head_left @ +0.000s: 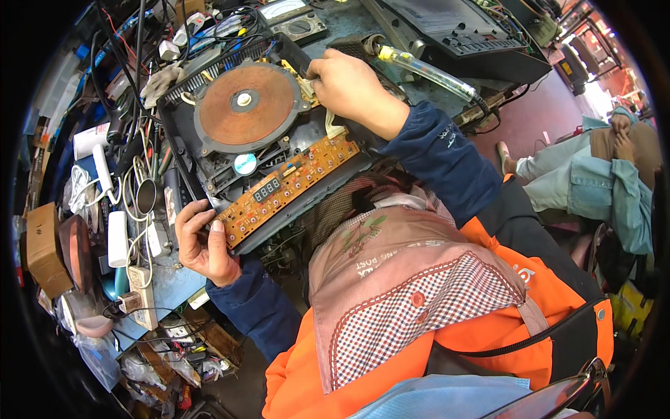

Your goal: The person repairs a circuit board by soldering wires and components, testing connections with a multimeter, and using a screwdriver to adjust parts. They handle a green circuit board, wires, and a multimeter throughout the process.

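Observation:
An opened induction cooker [183,150] lies on the bench, its black housing exposing a round copper coil [246,105] with a white centre. Along its near side sits a long orange-brown control board [293,183] with a small digit display and several buttons. My left hand [207,243] grips the housing's near left corner, thumb against the end of the board. Over the far right of the cooker, my right hand [354,91] is closed in a pinch beside the coil; what its fingertips hold is hidden. Pale ribbon wires [333,124] run down from below it to the board.
A soldering iron with a clear yellowish handle [429,72] rests right of the cooker. Behind stand an analog multimeter [293,21] and a large black device [460,42]. Cables, chargers and tools crowd the left, with a power strip [142,297]. Another person [586,181] sits at the right.

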Motion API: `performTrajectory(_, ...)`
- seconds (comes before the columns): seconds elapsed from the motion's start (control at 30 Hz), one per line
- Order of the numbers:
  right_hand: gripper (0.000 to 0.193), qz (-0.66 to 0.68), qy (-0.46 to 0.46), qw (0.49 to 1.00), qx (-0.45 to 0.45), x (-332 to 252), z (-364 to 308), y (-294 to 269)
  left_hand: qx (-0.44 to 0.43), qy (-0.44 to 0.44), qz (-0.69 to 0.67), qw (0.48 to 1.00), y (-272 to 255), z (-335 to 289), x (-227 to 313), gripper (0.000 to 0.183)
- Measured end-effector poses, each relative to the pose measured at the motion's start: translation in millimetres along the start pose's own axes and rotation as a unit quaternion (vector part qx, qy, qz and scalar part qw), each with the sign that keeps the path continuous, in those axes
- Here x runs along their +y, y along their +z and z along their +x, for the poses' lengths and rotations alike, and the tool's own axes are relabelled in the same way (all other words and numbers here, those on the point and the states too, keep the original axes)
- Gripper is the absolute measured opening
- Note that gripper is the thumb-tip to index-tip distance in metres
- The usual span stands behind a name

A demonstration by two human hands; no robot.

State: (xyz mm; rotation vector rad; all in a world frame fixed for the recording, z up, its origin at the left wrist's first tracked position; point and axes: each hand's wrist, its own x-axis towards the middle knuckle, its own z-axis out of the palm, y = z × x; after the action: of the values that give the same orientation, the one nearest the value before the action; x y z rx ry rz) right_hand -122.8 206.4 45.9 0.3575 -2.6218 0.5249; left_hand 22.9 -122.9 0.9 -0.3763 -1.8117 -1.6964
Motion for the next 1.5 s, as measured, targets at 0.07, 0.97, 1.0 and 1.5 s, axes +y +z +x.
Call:
performTrajectory(0.07, 0.022, 0.001, -0.020, 1.000, -0.001, 1.4, 2.8, 4.5, -0.002, -0.012, 0.005, 1.000, -0.8, 0.6, 2.2, 0.016)
performTrajectory(0.97, 0.027, -0.026, -0.065, 0.994, -0.078, 2.9, 13.7, -0.2, 0.001, 0.010, 0.034, 0.999, 1.5, 6.0, 0.9, 0.018)
performTrajectory(1.0, 0.027, -0.026, -0.072, 0.994, -0.084, 4.8, 16.1, -0.5, 0.001, 0.008, 0.032, 0.999, 1.7, 5.9, 0.7, 0.018)
performTrajectory(1.5, 0.029, -0.045, -0.054, 0.983, -0.170, -2.9, 31.8, -6.9, -0.002, 0.018, 0.041, 0.999, 2.7, 6.0, 0.1, 0.017)
